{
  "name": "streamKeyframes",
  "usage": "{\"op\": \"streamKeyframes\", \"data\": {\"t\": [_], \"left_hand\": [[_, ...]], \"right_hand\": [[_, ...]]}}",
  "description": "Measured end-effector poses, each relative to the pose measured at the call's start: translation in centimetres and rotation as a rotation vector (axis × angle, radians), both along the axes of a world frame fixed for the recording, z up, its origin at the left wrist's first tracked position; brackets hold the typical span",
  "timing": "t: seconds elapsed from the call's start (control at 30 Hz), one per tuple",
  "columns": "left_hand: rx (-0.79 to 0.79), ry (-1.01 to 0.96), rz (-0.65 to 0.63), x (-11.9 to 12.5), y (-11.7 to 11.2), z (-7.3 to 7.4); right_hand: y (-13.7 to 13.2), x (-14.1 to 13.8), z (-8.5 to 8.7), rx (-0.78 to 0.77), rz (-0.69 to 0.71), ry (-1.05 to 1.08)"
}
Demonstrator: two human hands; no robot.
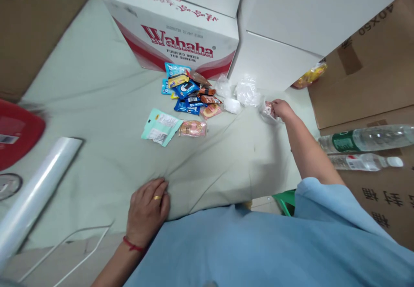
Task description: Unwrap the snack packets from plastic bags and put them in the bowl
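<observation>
Packet [267, 111], clear film around a pinkish printed piece, is at the right side of the desk [106, 157], beside crumpled clear plastic wrappers [246, 92]. Right hand [282, 108]: fingers pinching the packet at its right side; exact fingertip contact too small to tell. Left hand [147, 211]: palm down on desk, fingers close together; curl underneath cannot be told. Handling, judged: light, limp, film slippery, contents possibly crushable. Best hold: gentle pinch on the loose film margin.
</observation>
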State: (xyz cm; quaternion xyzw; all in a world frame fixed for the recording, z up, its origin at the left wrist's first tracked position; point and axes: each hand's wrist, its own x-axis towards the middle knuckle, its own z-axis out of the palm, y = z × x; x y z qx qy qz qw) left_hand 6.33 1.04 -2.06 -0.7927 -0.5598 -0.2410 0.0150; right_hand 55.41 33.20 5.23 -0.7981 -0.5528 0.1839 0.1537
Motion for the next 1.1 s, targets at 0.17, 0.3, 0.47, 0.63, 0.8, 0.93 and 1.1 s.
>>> {"op": "streamKeyframes", "data": {"t": [0.17,0.3,0.47,0.63,0.8,0.93,1.1], "left_hand": [[0.000,-0.002,0.016,0.0,0.0,-0.3],[-0.012,-0.005,0.008,-0.1,-0.1,-0.3],[0.001,-0.031,-0.005,-0.1,0.0,-0.3],[-0.018,-0.130,-0.018,-0.2,-0.4,-0.3],[-0.036,-0.404,0.066,-0.9,-0.9,0.1],[-0.078,-0.547,0.147,-0.5,0.2,1.4],[-0.177,-0.618,0.075,1.9,3.3,4.1]], "right_hand": [[-0.5,-0.9,1.2,0.018,0.072,-0.409],[0.0,-4.2,3.6,0.348,0.178,-0.387],[2.1,-13.7,3.8,0.265,0.488,-0.339],[3.9,-20.2,1.4,0.004,0.420,-0.431],[1.1,-19.0,2.3,0.292,0.364,0.056],[-4.8,-15.8,3.6,0.399,0.282,0.688],[-6.8,-13.0,3.0,0.372,0.136,0.609]]}}
